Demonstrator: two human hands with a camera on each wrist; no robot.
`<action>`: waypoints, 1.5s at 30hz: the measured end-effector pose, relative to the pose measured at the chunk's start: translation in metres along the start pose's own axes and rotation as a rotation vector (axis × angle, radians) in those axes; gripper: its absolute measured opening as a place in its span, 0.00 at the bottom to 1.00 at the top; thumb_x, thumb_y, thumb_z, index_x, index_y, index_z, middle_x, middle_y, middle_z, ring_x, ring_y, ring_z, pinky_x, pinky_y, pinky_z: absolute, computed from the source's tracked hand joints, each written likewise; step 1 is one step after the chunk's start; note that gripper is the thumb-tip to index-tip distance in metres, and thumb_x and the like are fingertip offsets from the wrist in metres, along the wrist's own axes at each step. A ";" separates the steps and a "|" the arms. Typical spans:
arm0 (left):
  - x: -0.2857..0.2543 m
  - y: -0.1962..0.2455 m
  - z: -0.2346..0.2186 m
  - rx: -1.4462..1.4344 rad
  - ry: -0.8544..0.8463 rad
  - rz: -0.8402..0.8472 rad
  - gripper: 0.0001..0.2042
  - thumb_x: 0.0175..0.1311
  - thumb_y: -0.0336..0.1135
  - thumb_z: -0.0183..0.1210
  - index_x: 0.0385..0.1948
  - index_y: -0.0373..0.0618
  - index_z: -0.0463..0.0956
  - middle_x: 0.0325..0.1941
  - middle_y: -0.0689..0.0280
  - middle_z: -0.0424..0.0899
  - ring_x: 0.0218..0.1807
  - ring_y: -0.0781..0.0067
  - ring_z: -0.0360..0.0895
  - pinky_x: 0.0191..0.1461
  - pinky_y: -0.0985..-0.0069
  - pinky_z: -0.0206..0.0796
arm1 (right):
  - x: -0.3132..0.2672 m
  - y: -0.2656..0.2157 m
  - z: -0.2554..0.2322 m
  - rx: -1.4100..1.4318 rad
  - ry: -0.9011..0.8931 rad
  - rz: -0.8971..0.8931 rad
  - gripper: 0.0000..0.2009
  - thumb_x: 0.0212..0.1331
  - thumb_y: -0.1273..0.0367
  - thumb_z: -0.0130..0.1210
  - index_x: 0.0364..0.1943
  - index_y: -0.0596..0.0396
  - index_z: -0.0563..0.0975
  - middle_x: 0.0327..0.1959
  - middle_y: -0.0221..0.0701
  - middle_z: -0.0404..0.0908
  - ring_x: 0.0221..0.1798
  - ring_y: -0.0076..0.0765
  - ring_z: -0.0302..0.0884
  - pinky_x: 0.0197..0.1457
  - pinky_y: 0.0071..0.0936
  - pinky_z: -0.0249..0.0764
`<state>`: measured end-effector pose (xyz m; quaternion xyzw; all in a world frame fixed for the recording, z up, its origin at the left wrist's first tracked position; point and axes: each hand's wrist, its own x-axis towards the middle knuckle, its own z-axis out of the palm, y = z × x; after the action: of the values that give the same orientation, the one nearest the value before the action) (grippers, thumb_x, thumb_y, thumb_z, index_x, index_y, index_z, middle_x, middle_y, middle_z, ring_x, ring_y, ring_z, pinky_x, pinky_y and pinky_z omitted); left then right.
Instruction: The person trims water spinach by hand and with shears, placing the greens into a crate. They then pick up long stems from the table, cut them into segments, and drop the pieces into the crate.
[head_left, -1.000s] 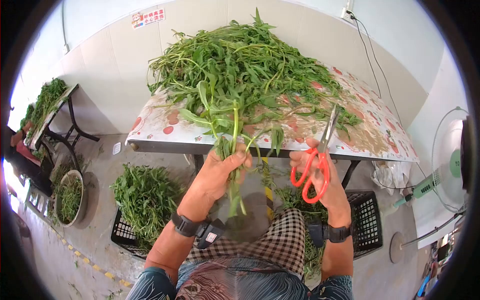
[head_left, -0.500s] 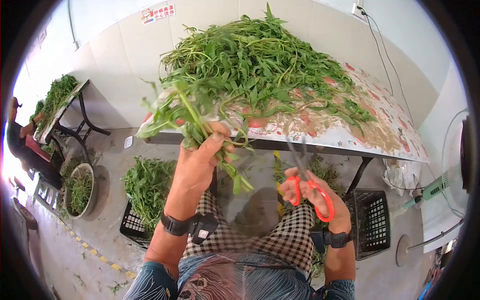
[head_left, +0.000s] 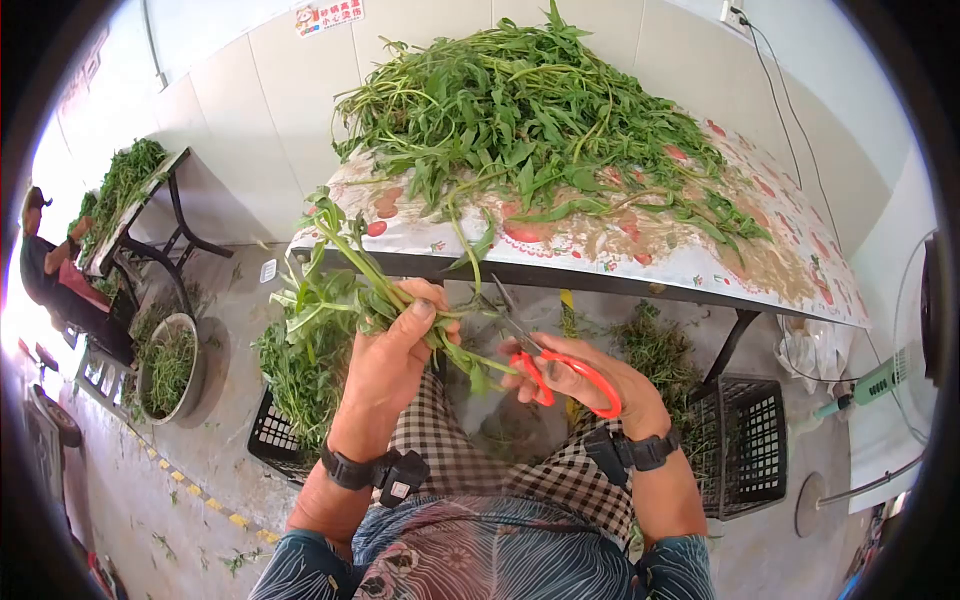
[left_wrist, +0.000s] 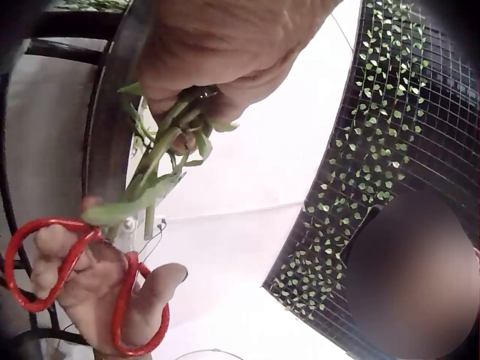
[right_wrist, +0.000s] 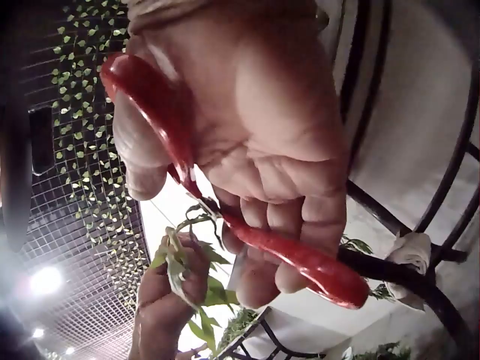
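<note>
My left hand (head_left: 395, 345) grips a bunch of leafy green stems (head_left: 345, 255), leaves to the upper left and cut ends toward the right hand. A looser stem hangs off the bunch near the table edge. My right hand (head_left: 625, 390) holds red-handled scissors (head_left: 592, 376), thumb through one loop and fingers in the other. Their blades stand parted, pointing up left beside the bunch. In the left wrist view, the stem ends (left_wrist: 154, 157) reach down to the scissors' pivot. A large pile of the same greens (head_left: 520, 110) covers the back of the table.
The table (head_left: 640, 265) has a patterned, muddy cover. Below stand a left black crate (head_left: 270, 435) heaped with greens and a right black crate (head_left: 755, 440). A round basin (head_left: 195, 385), a fan (head_left: 880, 378) and another person (head_left: 60, 260) at a second table are farther off.
The left hand swung the bunch leftward, tilting its leaves to the upper left. The right hand moved left and brought the scissors from upright to slanting toward the stems.
</note>
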<state>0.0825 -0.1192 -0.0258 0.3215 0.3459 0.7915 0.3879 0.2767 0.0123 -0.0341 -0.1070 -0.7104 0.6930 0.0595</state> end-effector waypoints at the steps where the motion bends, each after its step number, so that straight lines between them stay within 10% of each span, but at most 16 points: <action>1: 0.000 -0.001 -0.001 0.008 -0.015 0.000 0.08 0.61 0.32 0.55 0.37 0.39 0.72 0.35 0.64 0.74 0.33 0.72 0.75 0.36 0.74 0.69 | 0.005 -0.003 0.003 -0.001 0.007 0.000 0.36 0.56 0.43 0.49 0.57 0.61 0.64 0.38 0.30 0.76 0.35 0.22 0.71 0.38 0.19 0.68; 17: 0.009 -0.007 -0.014 0.018 0.036 -0.001 0.06 0.60 0.29 0.51 0.36 0.39 0.72 0.34 0.65 0.74 0.33 0.73 0.74 0.38 0.73 0.70 | 0.012 -0.010 -0.003 0.128 0.290 -0.102 0.22 0.59 0.54 0.54 0.45 0.59 0.71 0.22 0.25 0.71 0.22 0.16 0.65 0.23 0.15 0.60; 23: 0.018 -0.010 -0.023 0.078 0.110 0.043 0.08 0.59 0.26 0.48 0.39 0.39 0.73 0.41 0.63 0.76 0.38 0.71 0.75 0.40 0.72 0.70 | 0.025 -0.009 -0.005 -0.038 0.628 -0.423 0.22 0.53 0.57 0.59 0.44 0.59 0.70 0.22 0.26 0.71 0.22 0.16 0.65 0.24 0.15 0.61; 35: 0.028 -0.032 -0.022 0.225 0.036 -0.157 0.07 0.61 0.24 0.49 0.36 0.42 0.76 0.48 0.59 0.77 0.45 0.68 0.76 0.41 0.70 0.71 | 0.016 -0.014 -0.006 -0.027 0.733 -0.279 0.14 0.55 0.67 0.57 0.42 0.59 0.71 0.24 0.26 0.73 0.24 0.19 0.69 0.28 0.17 0.67; 41: 0.024 -0.044 -0.013 0.175 0.064 -0.157 0.06 0.62 0.27 0.49 0.37 0.42 0.75 0.42 0.63 0.78 0.42 0.72 0.76 0.39 0.74 0.69 | 0.031 -0.027 0.001 -0.372 0.900 -0.341 0.15 0.54 0.67 0.59 0.41 0.59 0.72 0.24 0.27 0.73 0.23 0.18 0.68 0.26 0.19 0.67; 45: 0.023 -0.042 -0.014 0.169 0.114 -0.166 0.06 0.63 0.28 0.49 0.37 0.42 0.75 0.39 0.64 0.78 0.41 0.72 0.76 0.39 0.75 0.69 | 0.052 -0.033 0.007 -0.841 0.875 -0.362 0.18 0.47 0.65 0.63 0.43 0.53 0.73 0.21 0.32 0.77 0.23 0.37 0.77 0.27 0.31 0.71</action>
<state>0.0771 -0.0846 -0.0616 0.2780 0.4583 0.7417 0.4032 0.2228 0.0172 -0.0048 -0.2728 -0.8388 0.2256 0.4135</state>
